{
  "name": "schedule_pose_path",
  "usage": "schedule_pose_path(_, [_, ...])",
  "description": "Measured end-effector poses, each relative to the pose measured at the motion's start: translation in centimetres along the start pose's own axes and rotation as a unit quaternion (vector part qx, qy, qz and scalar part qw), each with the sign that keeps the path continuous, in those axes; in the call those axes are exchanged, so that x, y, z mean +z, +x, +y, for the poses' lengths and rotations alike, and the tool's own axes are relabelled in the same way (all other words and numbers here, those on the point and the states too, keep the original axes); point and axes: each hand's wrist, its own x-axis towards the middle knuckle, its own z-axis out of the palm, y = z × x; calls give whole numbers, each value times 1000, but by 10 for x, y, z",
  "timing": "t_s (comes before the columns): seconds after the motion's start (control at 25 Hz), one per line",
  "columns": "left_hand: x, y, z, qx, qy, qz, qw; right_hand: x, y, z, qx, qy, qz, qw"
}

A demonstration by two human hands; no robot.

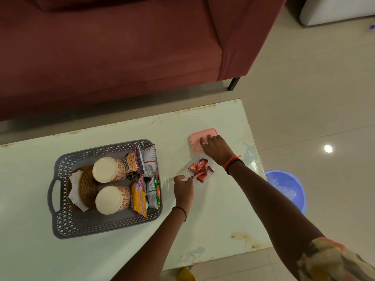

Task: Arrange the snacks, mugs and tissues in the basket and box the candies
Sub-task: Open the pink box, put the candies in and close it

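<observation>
On a pale, glossy table [213, 220] with worn, rust-flecked edges, a grey perforated plastic basket [81, 226] with cut-out handles holds two cream mugs with red flower print [110, 169], lying side by side, a brown woven holder of white tissues [81, 188] against its left wall, and several foil snack packets [142, 179] packed upright along its right side. Just right of the basket sits a clear, shallow plastic box [197, 172] filled with red-wrapped candies [199, 169]. The left hand [183, 189] pinches the box's near left corner between thumb and curled fingers. The right hand [216, 147], reaching over the box, rests its spread fingers on a pink rectangular plastic lid [197, 138] lying flat on the table just beyond; whether it grips the lid cannot be told. A maroon sofa [111, 57] stands behind the table, and a blue plastic bucket [288, 187] sits on the tiled floor to the right.
</observation>
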Motion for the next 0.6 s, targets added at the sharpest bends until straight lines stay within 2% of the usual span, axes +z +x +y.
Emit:
schedule_pose_path(0.16, [-1, -1, 3, 8, 4, 4, 1000, -7, -4, 1, -40, -23, -3, 999])
schedule_pose_path(0.28, [0, 1, 4, 12, 4, 7, 1000, -19, -3, 9, 16, 24, 41, 999])
schedule_pose_path(0.36, [-1, 2, 5, 11, -3, 12, 1000, -27, -2, 16, 105, 128, 65, 984])
schedule_pose_path(0.52, [-4, 3, 14, 30, 15, 8, 999, -33, -2, 50, 265, 347, 47, 899])
schedule_pose_path(0.6, [-7, 6, 20, 56, 40, -4, 998, -31, -8, 67, 294, 483, 21, 824])
